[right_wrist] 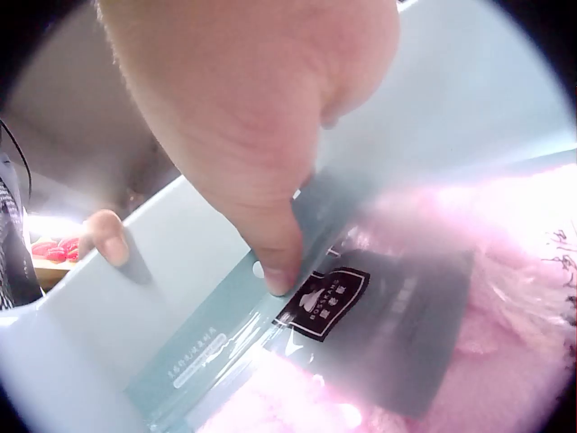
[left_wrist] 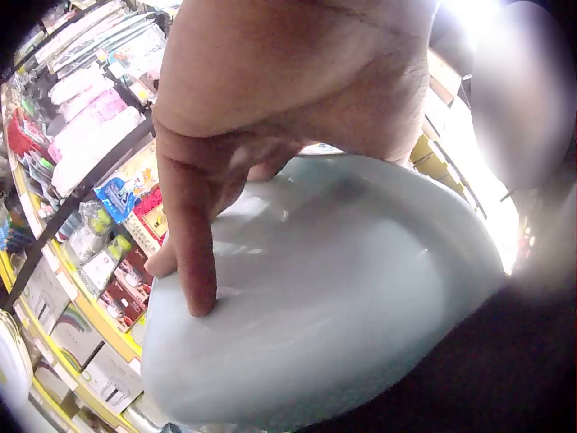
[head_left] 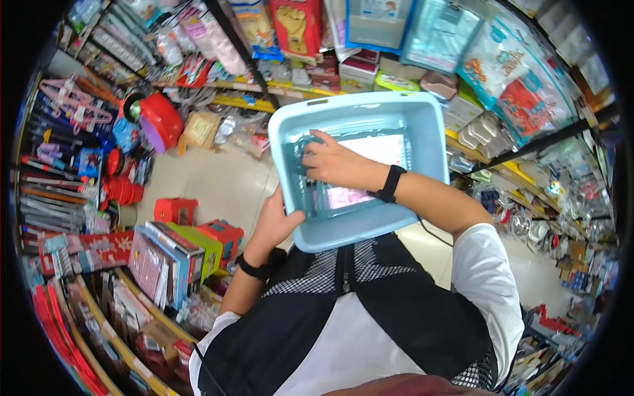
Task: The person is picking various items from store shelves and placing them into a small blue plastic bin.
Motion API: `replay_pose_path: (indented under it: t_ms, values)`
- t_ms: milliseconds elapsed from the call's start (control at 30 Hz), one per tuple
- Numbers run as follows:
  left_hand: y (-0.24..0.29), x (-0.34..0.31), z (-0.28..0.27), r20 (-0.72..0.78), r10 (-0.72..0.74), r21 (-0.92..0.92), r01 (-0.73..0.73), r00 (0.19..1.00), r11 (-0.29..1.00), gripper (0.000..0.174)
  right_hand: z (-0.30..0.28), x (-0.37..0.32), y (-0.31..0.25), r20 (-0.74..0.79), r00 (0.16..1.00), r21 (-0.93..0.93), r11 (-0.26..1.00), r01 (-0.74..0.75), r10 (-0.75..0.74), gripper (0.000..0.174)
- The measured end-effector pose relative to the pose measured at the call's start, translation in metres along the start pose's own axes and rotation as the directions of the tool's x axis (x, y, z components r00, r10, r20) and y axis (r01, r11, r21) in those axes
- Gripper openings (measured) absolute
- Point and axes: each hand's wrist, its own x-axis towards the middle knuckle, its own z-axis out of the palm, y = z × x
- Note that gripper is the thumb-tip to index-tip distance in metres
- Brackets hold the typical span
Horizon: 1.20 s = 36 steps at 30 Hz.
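Observation:
A light blue plastic tub is held in front of the body. Inside it lies a clear-and-teal package with pink, fluffy-looking contents and a dark label. The left hand grips the tub's left side, its thumb over the rim; in the left wrist view the fingers of the left hand lie against the outer wall of the tub. Inside the tub, the right hand has its fingers bent at the package's left end. The right wrist view shows the thumb of the right hand on the package's edge beside the label; its other fingers are mostly hidden.
Shelves of packaged goods stand beyond the tub. Red basins and hanging goods are at the left, with upright books or folders at lower left. Tiled floor shows between the shelves. More goods line the right side.

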Motion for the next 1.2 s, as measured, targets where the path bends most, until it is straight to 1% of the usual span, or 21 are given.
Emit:
replay_pose_path:
  t_ms: [67, 133, 200, 333, 400, 433, 467, 533, 567, 600, 667, 700, 767, 800, 900, 933, 967, 1000, 1067, 1167, 1200]
  values:
    - [-0.012, 0.010, -0.004, 0.047, 0.006, -0.018, -0.005, 0.999, 1.000, 0.059, -0.019, -0.001, -0.001, -0.059, 0.998, 0.016, 0.999, -0.028, 0.029, 0.004]
    - [-0.021, 0.013, -0.008, 0.043, -0.021, -0.062, 0.024, 0.999, 0.998, 0.058, -0.031, -0.005, -0.004, -0.044, 0.997, 0.034, 0.997, -0.064, 0.065, 0.005]
    - [-0.028, 0.015, -0.013, 0.059, 0.005, -0.093, 0.000, 0.998, 0.996, 0.056, -0.047, -0.009, -0.006, -0.030, 0.995, 0.057, 0.994, -0.096, 0.098, 0.006]
    - [-0.040, 0.025, -0.019, 0.135, -0.020, -0.129, 0.038, 0.991, 0.991, 0.055, -0.089, -0.029, -0.001, -0.119, 0.978, 0.003, 0.985, -0.171, 0.171, 0.005]
    - [-0.042, 0.031, -0.017, 0.157, -0.027, -0.160, 0.052, 0.987, 0.986, 0.056, -0.115, -0.040, 0.003, -0.276, 0.928, -0.064, 0.959, -0.276, 0.248, 0.011]
    - [-0.043, 0.033, -0.016, 0.164, -0.013, -0.161, 0.040, 0.986, 0.986, 0.056, -0.129, -0.049, 0.006, -0.279, 0.911, -0.085, 0.938, -0.337, 0.302, 0.014]
    - [-0.043, 0.034, -0.015, 0.183, -0.026, -0.172, 0.058, 0.983, 0.983, 0.057, -0.136, -0.059, 0.011, -0.283, 0.910, -0.098, 0.934, -0.343, 0.304, 0.014]
    - [-0.041, 0.041, -0.012, 0.201, -0.017, -0.178, 0.054, 0.979, 0.983, 0.057, -0.150, -0.077, 0.025, -0.376, 0.836, -0.033, 0.895, -0.444, 0.401, 0.012]
    - [-0.040, 0.045, -0.009, 0.208, -0.003, -0.181, 0.042, 0.978, 0.983, 0.058, -0.161, -0.083, 0.031, -0.411, 0.790, 0.082, 0.882, -0.465, 0.455, 0.008]
    - [-0.038, 0.046, -0.007, 0.216, 0.005, -0.180, 0.035, 0.976, 0.983, 0.058, -0.168, -0.091, 0.036, -0.422, 0.786, 0.073, 0.882, -0.466, 0.451, 0.008]
    - [-0.035, 0.051, -0.002, 0.235, 0.000, -0.187, 0.045, 0.972, 0.981, 0.057, -0.182, -0.111, 0.051, -0.409, 0.538, 0.455, 0.675, -0.581, 0.738, 0.009]
    - [-0.033, 0.053, 0.000, 0.228, -0.035, -0.186, 0.079, 0.973, 0.979, 0.057, -0.188, -0.118, 0.061, -0.419, 0.533, 0.456, 0.678, -0.577, 0.735, 0.009]
    - [-0.024, 0.060, 0.003, 0.222, -0.064, -0.178, 0.105, 0.973, 0.978, 0.056, -0.201, -0.131, 0.086, -0.490, 0.355, 0.586, 0.602, -0.543, 0.797, 0.012]
    - [-0.019, 0.062, 0.002, 0.200, -0.063, -0.168, 0.098, 0.978, 0.981, 0.055, -0.207, -0.135, 0.099, -0.495, 0.351, 0.589, 0.604, -0.537, 0.795, 0.012]
    - [-0.015, 0.068, -0.003, 0.163, -0.075, -0.164, 0.102, 0.984, 0.981, 0.054, -0.227, -0.142, 0.136, -0.339, 0.294, 0.787, 0.441, -0.432, 0.894, 0.019]
    - [-0.016, 0.070, -0.004, 0.150, -0.089, -0.177, 0.116, 0.985, 0.977, 0.054, -0.230, -0.146, 0.149, -0.343, 0.298, 0.791, 0.445, -0.420, 0.891, 0.019]
    - [-0.015, 0.069, -0.004, 0.133, -0.142, -0.138, 0.160, 0.981, 0.977, 0.053, -0.230, -0.150, 0.163, -0.298, 0.301, 0.827, 0.403, -0.393, 0.906, 0.017]
    - [-0.015, 0.067, -0.002, 0.123, -0.139, -0.129, 0.155, 0.982, 0.979, 0.053, -0.231, -0.154, 0.175, -0.254, 0.307, 0.858, 0.360, -0.365, 0.917, 0.016]
    - [-0.015, 0.063, 0.008, 0.066, -0.153, -0.120, 0.160, 0.986, 0.980, 0.053, -0.231, -0.159, 0.196, -0.251, 0.316, 0.873, 0.355, -0.334, 0.915, 0.016]
    - [-0.002, 0.055, 0.030, -0.014, -0.206, -0.106, 0.204, 0.978, 0.973, 0.050, -0.231, -0.170, 0.225, -0.272, 0.309, 0.851, 0.377, -0.365, 0.911, 0.016]
    - [0.005, 0.057, 0.038, -0.048, -0.234, -0.106, 0.228, 0.971, 0.968, 0.048, -0.235, -0.173, 0.231, -0.317, 0.315, 0.811, 0.428, -0.399, 0.894, 0.019]
